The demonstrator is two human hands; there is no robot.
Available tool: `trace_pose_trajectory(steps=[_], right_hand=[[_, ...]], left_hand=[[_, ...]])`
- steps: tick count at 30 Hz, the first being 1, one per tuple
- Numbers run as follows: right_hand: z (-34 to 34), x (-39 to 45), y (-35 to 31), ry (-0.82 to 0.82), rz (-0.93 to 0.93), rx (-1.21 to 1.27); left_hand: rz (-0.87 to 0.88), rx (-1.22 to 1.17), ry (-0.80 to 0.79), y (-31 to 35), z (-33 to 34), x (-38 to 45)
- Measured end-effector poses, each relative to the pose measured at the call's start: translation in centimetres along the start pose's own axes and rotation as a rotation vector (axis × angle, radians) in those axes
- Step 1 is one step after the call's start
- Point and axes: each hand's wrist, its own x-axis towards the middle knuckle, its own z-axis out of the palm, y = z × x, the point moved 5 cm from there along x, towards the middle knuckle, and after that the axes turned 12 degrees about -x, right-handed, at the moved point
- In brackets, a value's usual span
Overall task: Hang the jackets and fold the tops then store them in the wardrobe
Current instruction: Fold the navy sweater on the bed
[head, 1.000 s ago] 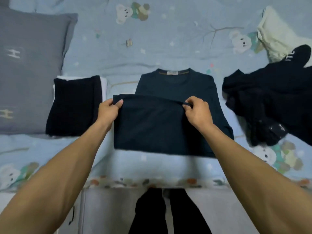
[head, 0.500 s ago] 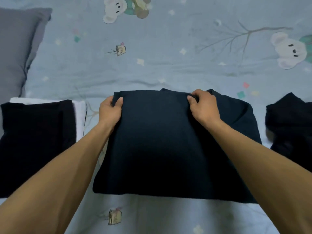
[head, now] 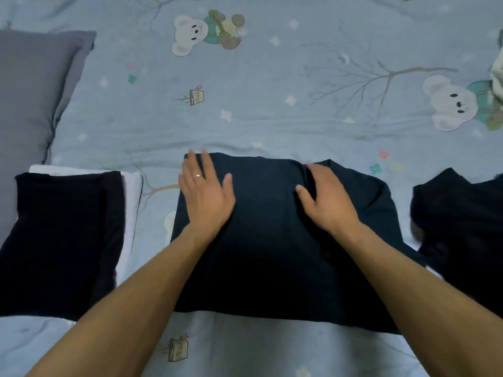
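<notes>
Both hands, left [head: 204, 195] and right [head: 328, 198], flat with fingers straight, pressing on folded dark top [head: 272, 254] lying on bed [head: 272, 126], between black stack [head: 60, 240] and dark pile [head: 462, 227].

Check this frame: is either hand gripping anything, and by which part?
Nothing is gripped. The left hand and right hand both lie flat, fingers straight, pressing the upper half of the folded dark top on the bed sheet.
</notes>
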Motion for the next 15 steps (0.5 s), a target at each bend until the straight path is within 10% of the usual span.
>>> trace_pose_trajectory(steps=[5,11,15], right_hand=[[-1.1,-5.7,3.8,-0.093,-0.302,-0.354],[-2.9,-9.1,9.3,-0.352,-0.467,-0.479],[-6.4,-6.9,11.5,0.020,0.126,0.062]], left_hand=[[0.391,0.179,-0.329,6.3,5.4,-5.5],[0.308,0.253,-0.442,8.4,9.8,-7.5],[0.220,0.234,-0.439,9.4,10.1,-8.0]])
